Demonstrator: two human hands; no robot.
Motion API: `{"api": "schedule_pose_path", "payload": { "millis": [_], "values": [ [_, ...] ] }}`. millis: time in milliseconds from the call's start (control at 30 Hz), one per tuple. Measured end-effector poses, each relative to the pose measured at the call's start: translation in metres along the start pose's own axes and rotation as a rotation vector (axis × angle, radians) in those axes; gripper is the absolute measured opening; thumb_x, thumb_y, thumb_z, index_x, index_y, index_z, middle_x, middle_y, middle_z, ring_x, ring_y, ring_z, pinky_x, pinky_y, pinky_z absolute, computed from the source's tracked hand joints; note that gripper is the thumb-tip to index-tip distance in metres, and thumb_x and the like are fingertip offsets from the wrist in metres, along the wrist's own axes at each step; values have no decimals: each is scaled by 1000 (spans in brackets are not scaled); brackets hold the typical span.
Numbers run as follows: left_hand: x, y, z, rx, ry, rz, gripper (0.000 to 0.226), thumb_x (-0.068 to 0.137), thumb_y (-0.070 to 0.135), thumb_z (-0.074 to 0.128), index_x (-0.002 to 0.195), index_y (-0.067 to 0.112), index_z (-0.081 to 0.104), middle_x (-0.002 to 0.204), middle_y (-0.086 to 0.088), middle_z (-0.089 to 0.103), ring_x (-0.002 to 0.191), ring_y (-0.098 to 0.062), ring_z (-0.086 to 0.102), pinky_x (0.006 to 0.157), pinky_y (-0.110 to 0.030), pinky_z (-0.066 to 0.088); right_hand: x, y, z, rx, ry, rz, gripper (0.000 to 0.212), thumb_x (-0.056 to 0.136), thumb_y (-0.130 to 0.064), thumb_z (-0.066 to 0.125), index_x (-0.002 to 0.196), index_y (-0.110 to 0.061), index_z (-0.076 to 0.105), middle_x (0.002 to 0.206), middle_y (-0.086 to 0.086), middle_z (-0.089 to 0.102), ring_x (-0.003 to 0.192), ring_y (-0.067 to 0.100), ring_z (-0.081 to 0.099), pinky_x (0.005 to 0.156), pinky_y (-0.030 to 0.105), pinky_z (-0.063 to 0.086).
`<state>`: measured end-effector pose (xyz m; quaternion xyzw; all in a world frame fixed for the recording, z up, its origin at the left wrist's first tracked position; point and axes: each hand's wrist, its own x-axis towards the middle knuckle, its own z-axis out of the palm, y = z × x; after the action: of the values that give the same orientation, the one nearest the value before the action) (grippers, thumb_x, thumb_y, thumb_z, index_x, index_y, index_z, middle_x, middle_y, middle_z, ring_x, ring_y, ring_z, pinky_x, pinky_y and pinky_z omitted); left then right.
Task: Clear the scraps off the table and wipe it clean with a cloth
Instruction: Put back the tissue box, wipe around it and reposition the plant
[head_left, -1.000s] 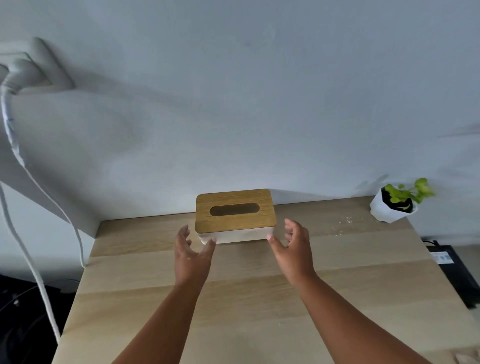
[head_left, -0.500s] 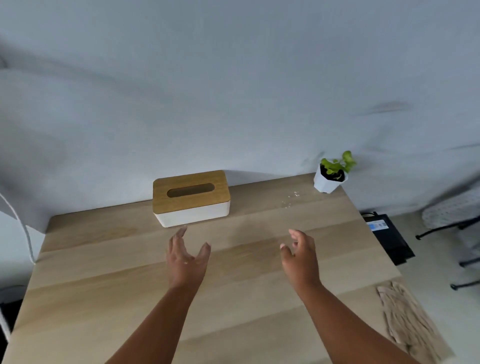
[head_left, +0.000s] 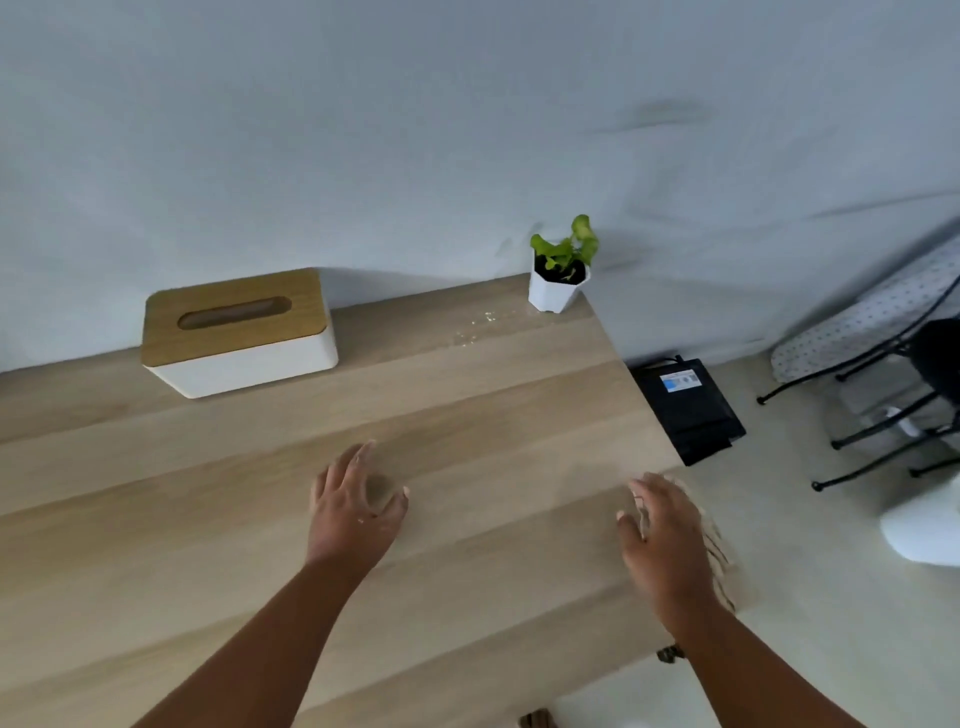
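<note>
A light wooden table (head_left: 467, 415) fills the lower left. Near its far right corner lies a small wet patch or scatter of clear scraps (head_left: 480, 325). A beige cloth (head_left: 719, 556) lies at the table's right edge, mostly hidden under my right hand (head_left: 662, 535), which hovers over it with fingers spread and holds nothing. My left hand (head_left: 353, 509) floats open above the middle of the table, fingers apart and empty.
A white tissue box with a wooden lid (head_left: 239, 332) stands at the back left against the wall. A small potted plant (head_left: 558, 270) sits on the far right corner. On the floor to the right are a black device (head_left: 685, 408) and black metal chair legs (head_left: 883, 431).
The view has swung right and down. Both hands have drawn back from the tissue box; my right hand has moved right to the cloth at the table's edge.
</note>
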<state>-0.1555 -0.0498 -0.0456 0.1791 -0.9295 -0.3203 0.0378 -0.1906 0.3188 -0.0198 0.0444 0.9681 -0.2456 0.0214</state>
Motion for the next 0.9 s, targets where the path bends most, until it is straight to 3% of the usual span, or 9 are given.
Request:
{"api": "schedule_pose_path", "payload": {
  "millis": [133,300,400,600,900],
  "values": [
    [-5,20,22,105,6,14,75,85,43,76,149,20,46,153,-4,45,142,-29,33,122,-54,24,-11,59,-21,-69,-32,-87,51,90,-14,68,139,-24,61,151,-1,50,137,24,46,113,47,43],
    [-5,27,34,316,-15,-15,84,79,71,52,150,27,44,165,-5,28,154,-32,12,124,-55,-6,-15,110,-24,-228,-165,-314,57,99,-37,57,154,-28,44,167,-1,28,149,26,32,117,42,35],
    [9,16,30,399,6,-4,90,78,81,41,151,28,42,166,-5,24,155,-32,9,124,-59,-4,-8,125,-24,-310,-162,-443,57,100,-46,47,154,-29,43,166,2,29,150,27,31,116,43,37],
    [15,6,42,422,72,-31,89,81,83,38,152,29,41,166,-4,27,155,-28,13,125,-56,3,8,124,-12,-341,-183,-617,52,102,-42,44,151,-25,47,167,2,28,154,29,24,117,52,36],
    [20,-4,48,452,129,-18,87,80,83,42,149,30,43,164,-3,31,155,-28,17,124,-56,10,66,45,35,-334,-230,-706,63,99,-40,44,158,-22,35,171,1,17,158,30,14,123,54,24]
  ]
}}
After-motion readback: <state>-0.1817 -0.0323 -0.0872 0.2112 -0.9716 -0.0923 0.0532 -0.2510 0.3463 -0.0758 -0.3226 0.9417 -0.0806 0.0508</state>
